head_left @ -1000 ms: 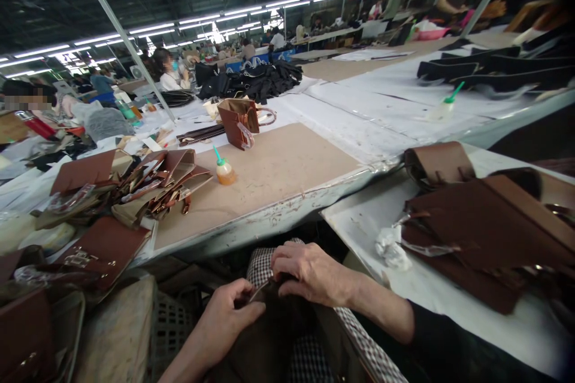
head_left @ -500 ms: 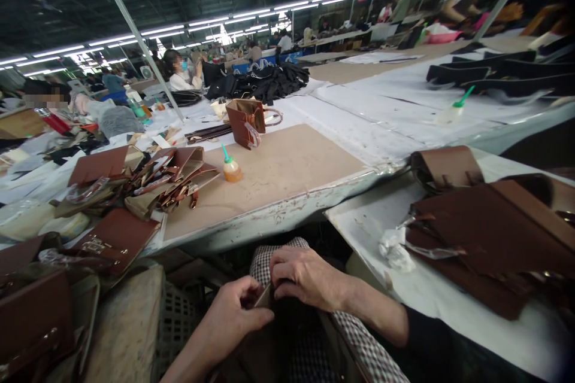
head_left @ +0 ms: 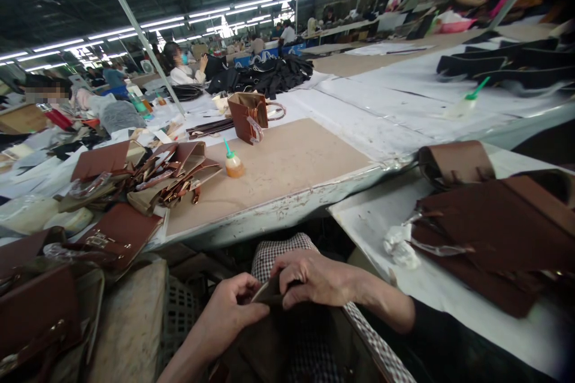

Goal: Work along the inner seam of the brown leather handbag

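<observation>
A handbag, its inside brownish and dim, lies across my lap over a checked cloth. My left hand pinches the upper edge of the bag between thumb and fingers. Just to the right, my right hand has its fingers curled on the same edge, thumb below. A short stretch of the edge shows between the two hands. Much of the bag is in shadow, and my fingertips are partly hidden.
A glue bottle with a green nozzle and an upright brown handbag stand on the bench ahead. Brown bags are heaped at left. More brown bag pieces lie on the right-hand table. Several people sit or stand farther off.
My right hand has shifted slightly right along the bag's edge, showing more of it between my hands. The left hand keeps its pinch. The view has turned slightly.
</observation>
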Demonstrator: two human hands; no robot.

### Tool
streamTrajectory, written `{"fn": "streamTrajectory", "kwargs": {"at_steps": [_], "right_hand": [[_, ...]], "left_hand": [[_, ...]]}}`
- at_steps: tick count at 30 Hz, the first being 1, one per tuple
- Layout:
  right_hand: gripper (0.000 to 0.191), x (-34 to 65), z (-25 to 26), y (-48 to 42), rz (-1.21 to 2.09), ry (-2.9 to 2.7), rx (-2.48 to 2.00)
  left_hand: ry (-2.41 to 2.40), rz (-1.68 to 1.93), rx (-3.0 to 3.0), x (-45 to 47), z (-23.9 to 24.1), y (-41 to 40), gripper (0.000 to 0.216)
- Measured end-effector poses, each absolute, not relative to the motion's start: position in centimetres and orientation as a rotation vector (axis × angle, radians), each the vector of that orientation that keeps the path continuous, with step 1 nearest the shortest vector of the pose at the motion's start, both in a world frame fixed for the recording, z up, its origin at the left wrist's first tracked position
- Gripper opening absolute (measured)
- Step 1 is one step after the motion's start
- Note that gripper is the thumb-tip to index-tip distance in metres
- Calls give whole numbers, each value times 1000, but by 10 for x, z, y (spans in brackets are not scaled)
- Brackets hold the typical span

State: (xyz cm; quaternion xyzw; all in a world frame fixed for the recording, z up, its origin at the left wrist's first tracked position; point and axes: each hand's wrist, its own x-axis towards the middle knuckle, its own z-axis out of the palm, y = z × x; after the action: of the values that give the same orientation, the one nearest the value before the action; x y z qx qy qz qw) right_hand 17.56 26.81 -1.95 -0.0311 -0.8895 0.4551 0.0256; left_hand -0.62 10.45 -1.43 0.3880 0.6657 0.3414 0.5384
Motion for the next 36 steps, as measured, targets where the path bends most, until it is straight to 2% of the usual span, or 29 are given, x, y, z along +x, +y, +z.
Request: {"fn": "streamTrajectory", "kwargs": {"at_steps": [3,6,13,24,36], "right_hand": [[15,180,-19,266,1403,-2707,-315],[16,182,-16,262,1236,-2775,-443],[31,180,-11,257,885,-2924,-488],[32,187,-8,259,864,-2942,-482],[36,179,-21,253,665,-2972,-642]], "left_hand": [[1570,820,933,-9,-15,102,24],[1519,837,912,-8,-15,101,26],[1536,826,990,-2,-9,103,29],[1525,832,987,0,-8,104,32],[1538,759,1112,0,-10,105,22]]}}
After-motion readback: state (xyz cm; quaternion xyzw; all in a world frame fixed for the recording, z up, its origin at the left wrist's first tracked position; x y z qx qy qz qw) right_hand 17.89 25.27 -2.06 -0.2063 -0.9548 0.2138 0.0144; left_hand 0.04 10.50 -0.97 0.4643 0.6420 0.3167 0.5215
